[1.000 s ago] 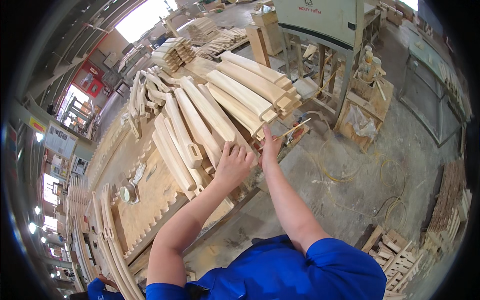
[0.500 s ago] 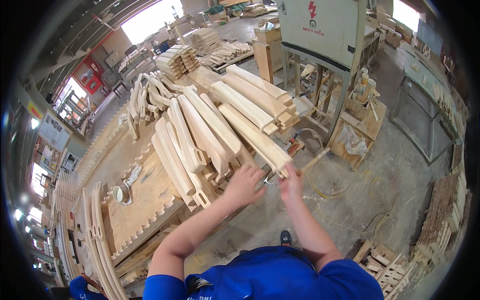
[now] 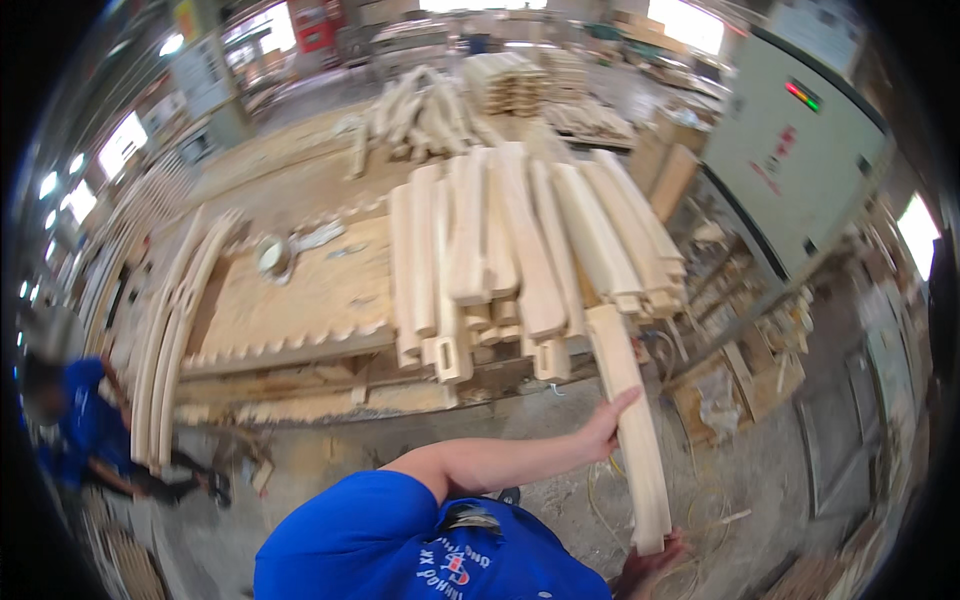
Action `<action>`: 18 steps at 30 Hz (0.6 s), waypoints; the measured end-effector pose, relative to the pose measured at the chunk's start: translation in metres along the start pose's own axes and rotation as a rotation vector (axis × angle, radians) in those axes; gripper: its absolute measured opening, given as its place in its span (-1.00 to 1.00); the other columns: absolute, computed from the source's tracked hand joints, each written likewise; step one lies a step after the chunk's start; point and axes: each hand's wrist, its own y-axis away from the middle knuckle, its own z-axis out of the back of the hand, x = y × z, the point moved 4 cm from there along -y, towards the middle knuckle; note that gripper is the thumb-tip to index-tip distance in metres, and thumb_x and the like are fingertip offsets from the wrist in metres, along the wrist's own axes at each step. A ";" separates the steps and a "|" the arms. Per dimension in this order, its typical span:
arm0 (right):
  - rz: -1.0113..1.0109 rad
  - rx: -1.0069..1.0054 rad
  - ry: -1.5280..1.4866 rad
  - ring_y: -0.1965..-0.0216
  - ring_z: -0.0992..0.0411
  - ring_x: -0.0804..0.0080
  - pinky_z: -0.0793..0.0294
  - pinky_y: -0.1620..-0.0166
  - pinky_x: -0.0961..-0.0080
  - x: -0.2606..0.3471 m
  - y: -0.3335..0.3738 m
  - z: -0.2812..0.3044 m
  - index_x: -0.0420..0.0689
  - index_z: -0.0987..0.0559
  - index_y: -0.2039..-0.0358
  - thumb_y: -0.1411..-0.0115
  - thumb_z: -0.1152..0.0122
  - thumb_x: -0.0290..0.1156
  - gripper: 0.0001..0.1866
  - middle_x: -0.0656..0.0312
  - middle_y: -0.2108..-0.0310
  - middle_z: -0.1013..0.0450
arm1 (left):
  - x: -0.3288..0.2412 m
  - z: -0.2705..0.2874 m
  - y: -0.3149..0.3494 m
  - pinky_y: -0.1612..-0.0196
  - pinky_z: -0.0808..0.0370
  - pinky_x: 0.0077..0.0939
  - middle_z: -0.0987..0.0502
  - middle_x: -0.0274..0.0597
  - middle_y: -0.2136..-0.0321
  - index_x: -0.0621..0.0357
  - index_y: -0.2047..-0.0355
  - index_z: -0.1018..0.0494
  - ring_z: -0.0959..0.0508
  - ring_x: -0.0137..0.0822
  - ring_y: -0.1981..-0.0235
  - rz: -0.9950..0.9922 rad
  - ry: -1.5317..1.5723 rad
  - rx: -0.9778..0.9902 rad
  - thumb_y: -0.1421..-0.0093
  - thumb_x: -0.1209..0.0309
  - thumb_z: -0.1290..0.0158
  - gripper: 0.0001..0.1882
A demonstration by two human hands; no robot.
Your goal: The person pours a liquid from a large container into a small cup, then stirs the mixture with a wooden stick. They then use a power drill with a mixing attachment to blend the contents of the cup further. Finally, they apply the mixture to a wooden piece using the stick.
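Observation:
A long, pale wooden post (image 3: 643, 460) is slanted off the right front of the pile, its far end close to the stacked pieces. Around its middle, my left hand (image 3: 604, 424) grips the side edge with the thumb on top. My right hand (image 3: 655, 562) holds the near end, its fingers partly hidden beneath the wood. On the workbench, a pile of similar shaped wooden posts (image 3: 530, 260) lies side by side in layers. Some of them have a slot (image 3: 446, 355) cut in the near end.
The workbench (image 3: 300, 300) has a scalloped front edge and carries a white cup (image 3: 272, 256). Long curved wooden pieces (image 3: 180, 340) lean at the left, beside a person in blue (image 3: 85, 420). A grey electrical cabinet (image 3: 795, 150) stands right, above a wooden crate (image 3: 735, 390).
The post has come off the pile toward me. My left hand has closed on its middle, while my right hand has moved nearer my body with its end. The view has turned.

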 end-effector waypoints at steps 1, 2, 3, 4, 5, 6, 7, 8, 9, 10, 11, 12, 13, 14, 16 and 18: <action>-0.019 0.093 -0.048 0.21 -0.38 0.33 -0.39 0.18 0.36 0.009 -0.017 0.013 -0.05 -0.36 0.17 -0.17 0.06 -0.03 -0.62 0.18 0.25 -0.40 | -0.004 -0.001 0.005 0.16 -0.46 -0.38 -0.45 -0.24 0.27 0.10 0.09 -0.30 -0.48 -0.34 0.26 -0.003 0.051 0.058 -0.02 -0.01 -0.13 -0.42; -0.037 0.174 -0.103 0.20 -0.38 0.28 -0.39 0.17 0.31 0.014 -0.033 0.017 -0.02 -0.37 0.17 -0.16 0.08 0.09 -0.55 0.16 0.23 -0.41 | -0.007 0.000 0.010 0.15 -0.45 -0.38 -0.45 -0.24 0.27 0.10 0.10 -0.31 -0.47 -0.34 0.26 0.000 0.092 0.121 -0.01 -0.03 -0.12 -0.41; -0.081 0.137 -0.024 0.24 -0.39 0.31 -0.39 0.21 0.34 0.016 -0.047 0.008 -0.01 -0.38 0.21 -0.16 0.07 0.09 -0.57 0.17 0.26 -0.42 | -0.013 0.004 0.015 0.15 -0.44 -0.39 -0.45 -0.24 0.28 0.10 0.10 -0.32 -0.45 -0.34 0.25 -0.010 0.129 0.173 -0.01 -0.05 -0.12 -0.41; -0.112 0.092 0.061 0.28 -0.40 0.34 -0.40 0.25 0.37 0.027 -0.057 0.003 0.00 -0.38 0.24 -0.15 0.05 0.10 -0.58 0.19 0.29 -0.43 | -0.015 0.006 0.022 0.18 -0.44 -0.40 -0.45 -0.25 0.29 0.11 0.13 -0.34 -0.45 -0.35 0.28 0.021 0.147 0.193 -0.01 -0.05 -0.11 -0.43; -0.139 0.047 0.148 0.32 -0.41 0.36 -0.40 0.29 0.40 0.034 -0.066 -0.004 0.01 -0.39 0.28 -0.15 0.04 0.10 -0.60 0.20 0.32 -0.44 | -0.018 0.009 0.030 0.21 -0.45 -0.41 -0.45 -0.26 0.31 0.11 0.16 -0.36 -0.45 -0.36 0.30 0.053 0.165 0.213 -0.02 -0.05 -0.11 -0.44; -0.148 0.115 0.181 0.22 -0.36 0.29 -0.32 0.17 0.34 0.045 -0.075 -0.010 0.00 -0.41 0.22 -0.14 0.09 0.14 -0.53 0.13 0.26 -0.44 | -0.016 0.006 0.039 0.24 -0.45 -0.42 -0.45 -0.27 0.33 0.12 0.18 -0.37 -0.45 -0.37 0.32 0.104 0.185 0.249 -0.02 -0.05 -0.11 -0.46; -0.160 0.206 0.212 0.11 -0.31 0.21 -0.24 0.04 0.27 0.054 -0.089 -0.021 -0.01 -0.43 0.16 -0.13 0.15 0.19 -0.46 0.05 0.21 -0.43 | -0.018 0.007 0.046 0.28 -0.45 -0.47 -0.46 -0.28 0.37 0.13 0.23 -0.39 -0.46 -0.38 0.37 0.100 0.170 0.246 -0.03 -0.06 -0.10 -0.48; -0.171 0.295 0.241 0.00 -0.27 0.13 -0.16 -0.08 0.20 0.057 -0.098 -0.032 -0.03 -0.45 0.10 -0.12 0.20 0.23 -0.38 -0.02 0.15 -0.42 | -0.024 0.008 0.051 0.31 -0.45 -0.47 -0.46 -0.28 0.39 0.13 0.25 -0.40 -0.46 -0.39 0.40 0.087 0.146 0.274 -0.03 -0.05 -0.10 -0.49; -0.124 0.261 0.212 0.02 -0.28 0.13 -0.17 -0.08 0.19 0.062 -0.101 -0.032 -0.04 -0.45 0.21 -0.12 0.20 0.22 -0.42 -0.02 0.17 -0.42 | -0.023 0.006 0.048 0.34 -0.46 -0.47 -0.46 -0.28 0.41 0.13 0.26 -0.40 -0.47 -0.39 0.43 0.089 0.108 0.320 -0.03 -0.05 -0.10 -0.50; -0.083 0.238 0.193 0.04 -0.29 0.14 -0.18 -0.07 0.18 0.067 -0.105 -0.040 -0.06 -0.45 0.32 -0.13 0.19 0.22 -0.44 -0.03 0.20 -0.42 | -0.029 0.003 0.051 0.36 -0.46 -0.46 -0.46 -0.28 0.41 0.14 0.25 -0.39 -0.46 -0.40 0.44 0.074 0.077 0.340 -0.03 -0.04 -0.10 -0.49; -0.054 0.212 0.160 0.05 -0.30 0.14 -0.19 -0.06 0.16 0.065 -0.101 -0.053 -0.08 -0.44 0.42 -0.13 0.19 0.21 -0.44 -0.04 0.23 -0.43 | -0.036 0.003 0.059 0.37 -0.45 -0.46 -0.46 -0.28 0.41 0.15 0.24 -0.38 -0.46 -0.40 0.45 0.057 0.034 0.346 -0.03 -0.04 -0.10 -0.49; -0.014 0.167 0.204 0.08 -0.32 0.14 -0.23 -0.03 0.16 0.063 -0.093 -0.066 -0.07 -0.44 0.44 -0.13 0.19 0.20 -0.45 -0.01 0.24 -0.43 | -0.044 0.005 0.067 0.39 -0.45 -0.46 -0.45 -0.27 0.41 0.15 0.23 -0.37 -0.46 -0.41 0.46 0.042 -0.010 0.351 -0.03 -0.03 -0.11 -0.49; 0.015 0.127 0.250 0.12 -0.33 0.14 -0.27 0.01 0.16 0.058 -0.070 -0.097 -0.07 -0.43 0.46 -0.14 0.19 0.20 -0.46 0.01 0.26 -0.43 | -0.053 0.012 0.077 0.41 -0.45 -0.46 -0.45 -0.28 0.42 0.16 0.22 -0.36 -0.46 -0.40 0.47 -0.005 -0.051 0.353 -0.03 -0.02 -0.11 -0.48; 0.045 0.100 0.298 0.15 -0.35 0.13 -0.30 0.05 0.16 0.055 -0.049 -0.123 -0.06 -0.43 0.48 -0.14 0.19 0.19 -0.47 0.04 0.27 -0.44 | -0.062 0.018 0.093 0.43 -0.45 -0.47 -0.45 -0.28 0.43 0.17 0.21 -0.35 -0.46 -0.40 0.49 -0.062 -0.086 0.352 -0.03 0.00 -0.11 -0.48; 0.038 0.133 0.282 0.20 -0.37 0.14 -0.34 0.11 0.17 0.051 -0.018 -0.126 -0.06 -0.44 0.45 -0.15 0.19 0.16 -0.49 0.09 0.29 -0.45 | -0.071 0.021 0.122 0.36 -0.43 -0.47 -0.41 -0.25 0.35 0.20 0.11 -0.25 -0.43 -0.40 0.38 -0.136 -0.107 0.476 -0.04 0.03 -0.12 -0.42; -0.007 0.181 0.291 0.22 -0.38 0.15 -0.35 0.13 0.20 0.037 0.005 -0.118 -0.05 -0.44 0.43 -0.16 0.18 0.14 -0.51 0.13 0.29 -0.45 | -0.083 0.031 0.162 0.28 -0.41 -0.45 -0.35 -0.22 0.26 0.18 0.04 -0.17 -0.39 -0.40 0.29 -0.216 -0.056 0.477 -0.03 0.04 -0.12 -0.36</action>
